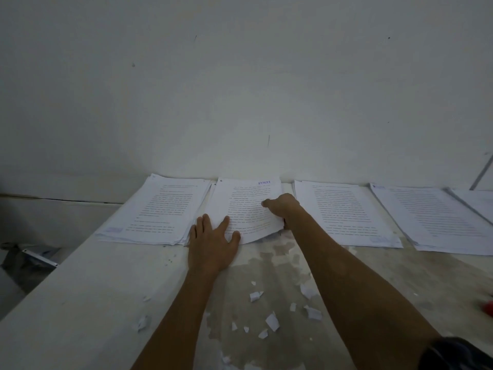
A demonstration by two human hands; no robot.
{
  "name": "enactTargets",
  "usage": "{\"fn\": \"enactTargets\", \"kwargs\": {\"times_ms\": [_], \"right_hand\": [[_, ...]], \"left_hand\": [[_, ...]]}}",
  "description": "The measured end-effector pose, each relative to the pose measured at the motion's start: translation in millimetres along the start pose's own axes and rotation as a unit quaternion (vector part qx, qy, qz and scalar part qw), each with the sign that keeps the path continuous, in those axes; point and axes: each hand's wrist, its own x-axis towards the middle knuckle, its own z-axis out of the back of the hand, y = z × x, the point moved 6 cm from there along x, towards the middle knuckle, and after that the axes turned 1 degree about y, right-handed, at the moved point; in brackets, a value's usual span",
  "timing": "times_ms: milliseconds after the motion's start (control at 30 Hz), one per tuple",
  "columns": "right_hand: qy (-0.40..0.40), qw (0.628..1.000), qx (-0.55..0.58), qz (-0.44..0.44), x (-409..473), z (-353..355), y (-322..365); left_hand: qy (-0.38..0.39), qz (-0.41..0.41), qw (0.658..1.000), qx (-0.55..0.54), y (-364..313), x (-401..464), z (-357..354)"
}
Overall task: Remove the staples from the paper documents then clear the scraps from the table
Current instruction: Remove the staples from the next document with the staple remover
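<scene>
Paper documents lie in a row along the back edge of the desk, against the wall: a left stack, a middle stack stamped with purple lettering at its far end, a right stack, and two more piles at far right. Both hands are on the middle stack. Left hand lies flat, fingers spread and straight, pressing the near left corner, likely to keep the sheets from sliding. Right hand sits at the stack's right edge with fingers curled around it, thumb on top of the page; looks like it grips the sheets to square or shift the pile, though the fingers under the paper are hidden. The hands are apart, one at each side of the same stack. Near edge of the top sheet bows up slightly between them.

Torn paper scraps are scattered on the bare desk nearer the person, between and beside the forearms, well apart from the stacks. No staples or remover tool can be made out. A red object shows at the right edge, cut off. Judging by this, stapled corners seem already torn off and scrap clearing is not yet done.
</scene>
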Motion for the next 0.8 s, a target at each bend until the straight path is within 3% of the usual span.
{"fn": "enactTargets", "kwargs": {"times_ms": [133, 300, 500, 633, 800], "right_hand": [[-0.012, 1.000, -0.012, 0.000, 0, -4, -7], [-0.066, 0.994, -0.016, 0.080, -3, -5, -10], [-0.073, 0.977, 0.126, 0.157, -24, 13, -17], [-0.066, 0.952, 0.198, 0.223, -51, 39, -25], [-0.063, 0.928, 0.236, 0.282, -91, 85, -32]], "left_hand": [[-0.003, 0.006, 1.000, 0.004, 0, 2, -2], [-0.018, 0.019, 0.999, -0.034, 4, 5, -4], [-0.043, 0.035, 0.988, -0.142, 6, 4, 0], [-0.067, 0.063, 0.953, -0.288, 3, 8, 22], [-0.078, 0.031, 0.879, -0.470, -35, 11, 78]]}}
